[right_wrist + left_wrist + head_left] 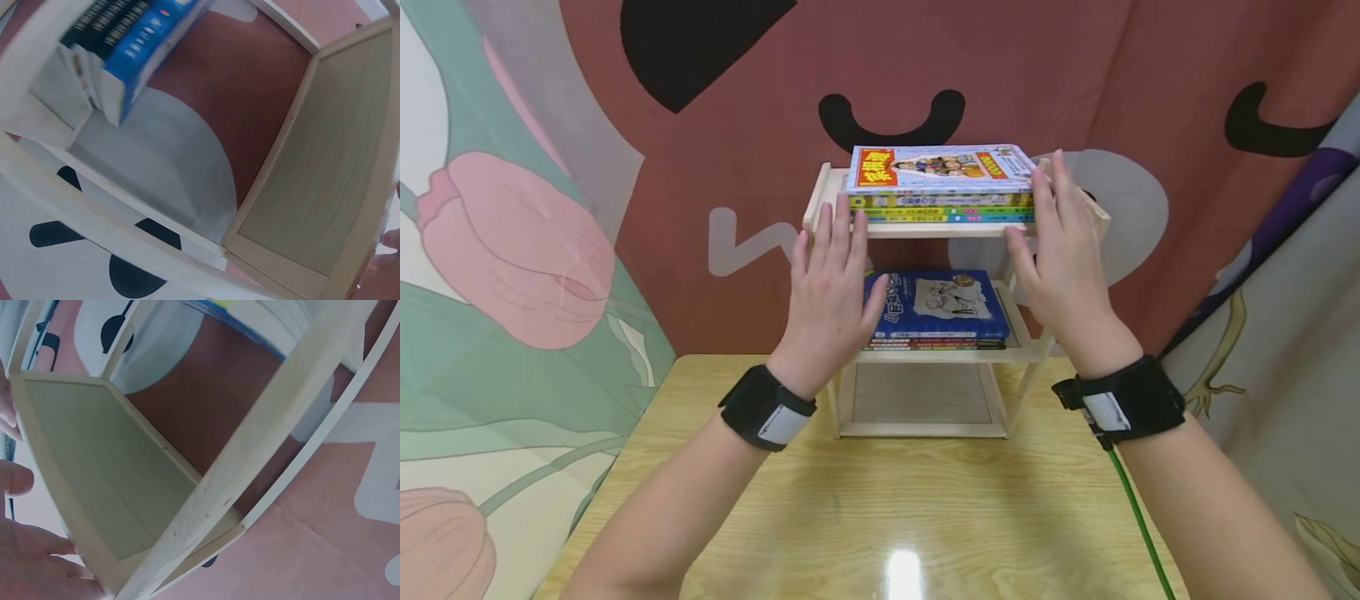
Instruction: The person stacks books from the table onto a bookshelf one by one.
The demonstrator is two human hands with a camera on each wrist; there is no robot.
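A small three-tier wooden rack (pixel 936 356) stands on the table. On its top tier lies a stack of thin, colourful books (pixel 940 208), the uppermost with a pictured cover (pixel 925 169). My left hand (pixel 829 296) has straight fingers, their tips at the left front corner of the stack. At the other end my right hand (pixel 1067 250) lays straight fingers along the stack's right side, its thumb by the tier's front edge. Blue-covered books (pixel 951 304) lie on the middle tier, partly behind my left hand. Both wrist views show fingers (pixel 37 550) (pixel 382 269) along a panel's edge.
Below the books, the rack's bottom tier (pixel 921 429) sits close over the light wood table (pixel 850 517). A printed curtain (pixel 722 317) hangs right behind the rack, with more fabric at both sides. From the right wristband runs a green cable (pixel 1138 517).
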